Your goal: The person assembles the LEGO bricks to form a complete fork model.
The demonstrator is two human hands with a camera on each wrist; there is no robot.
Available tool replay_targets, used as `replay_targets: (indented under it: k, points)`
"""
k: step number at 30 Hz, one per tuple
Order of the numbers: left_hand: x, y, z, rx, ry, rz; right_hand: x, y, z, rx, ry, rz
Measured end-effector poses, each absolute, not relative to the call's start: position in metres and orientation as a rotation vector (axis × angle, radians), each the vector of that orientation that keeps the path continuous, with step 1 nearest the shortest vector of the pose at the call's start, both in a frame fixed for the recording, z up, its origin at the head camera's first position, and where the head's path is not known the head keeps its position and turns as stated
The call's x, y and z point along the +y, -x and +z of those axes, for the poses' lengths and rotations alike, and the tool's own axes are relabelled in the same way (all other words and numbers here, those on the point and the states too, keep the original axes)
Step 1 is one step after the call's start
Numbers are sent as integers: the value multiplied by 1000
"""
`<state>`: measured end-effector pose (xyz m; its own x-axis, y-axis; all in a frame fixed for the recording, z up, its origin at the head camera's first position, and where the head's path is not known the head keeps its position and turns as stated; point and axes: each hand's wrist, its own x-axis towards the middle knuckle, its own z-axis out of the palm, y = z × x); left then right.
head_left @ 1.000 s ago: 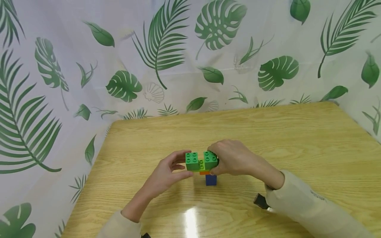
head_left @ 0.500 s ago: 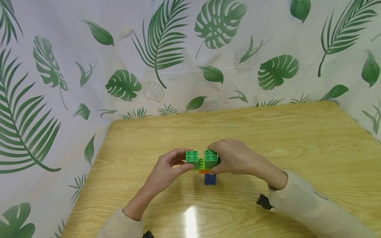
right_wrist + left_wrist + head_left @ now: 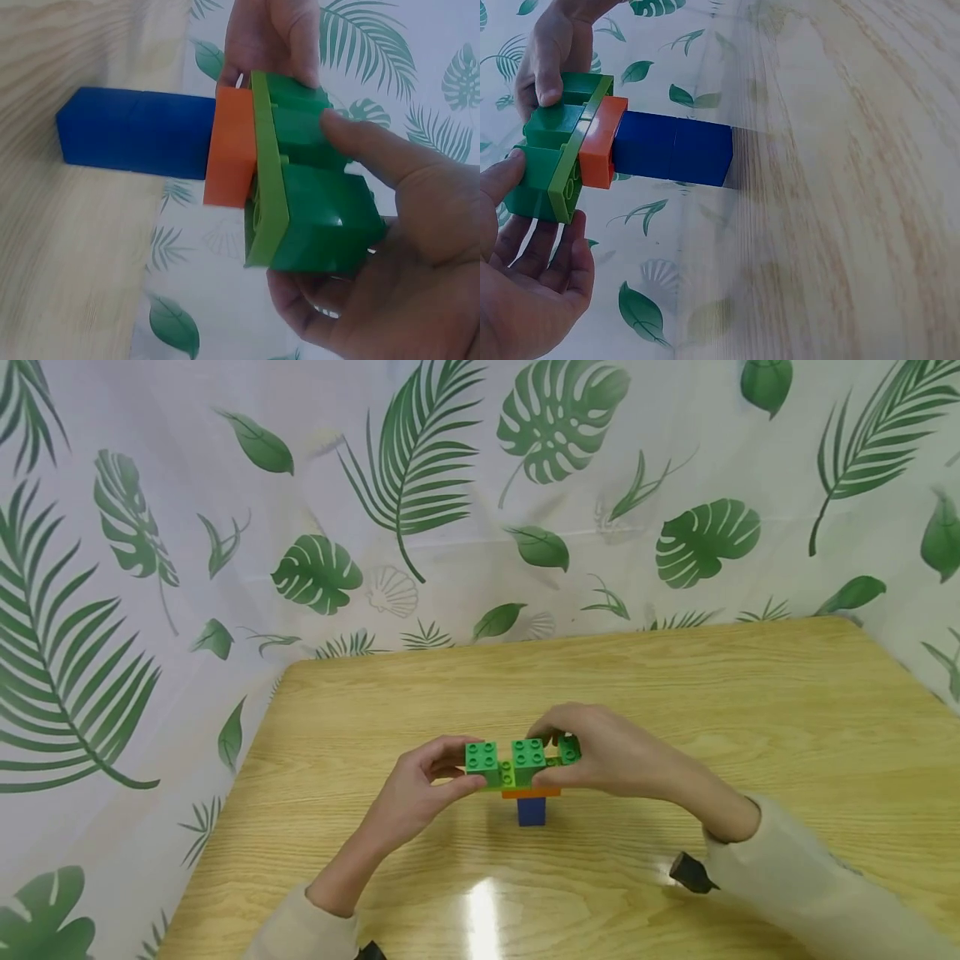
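Observation:
A toy-brick tower stands on the table. Two blue bricks form its column, topped by an orange brick. Across that lies a lime-green layer, carrying three green bricks in a row: left, middle and right. My left hand pinches the left end, thumb on the near face of the green brick, fingers behind and beneath. With its thumb on the middle green brick, my right hand grips the right end; its fingers curl beneath that end in the right wrist view.
The wooden table extends around the tower, with a bright reflection in front. Behind it hangs a white leaf-patterned cloth. A dark wrist device sticks out by the right sleeve.
My right hand has shifted right, so the right green brick and more of the orange brick now show. The left hand stays at the left end.

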<state>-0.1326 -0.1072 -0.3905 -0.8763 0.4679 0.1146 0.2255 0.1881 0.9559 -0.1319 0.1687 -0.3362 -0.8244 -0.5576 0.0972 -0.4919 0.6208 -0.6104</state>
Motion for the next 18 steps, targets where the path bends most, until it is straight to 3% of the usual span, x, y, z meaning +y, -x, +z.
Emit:
replay_targets:
  k: [10, 18]
  points:
    - [-109, 131, -389, 2257, -631, 1743, 210, 124, -344, 2800, 1015, -1151]
    - [-107, 130, -388, 2256, -632, 1747, 223, 117, -350, 2818, 918, -1231]
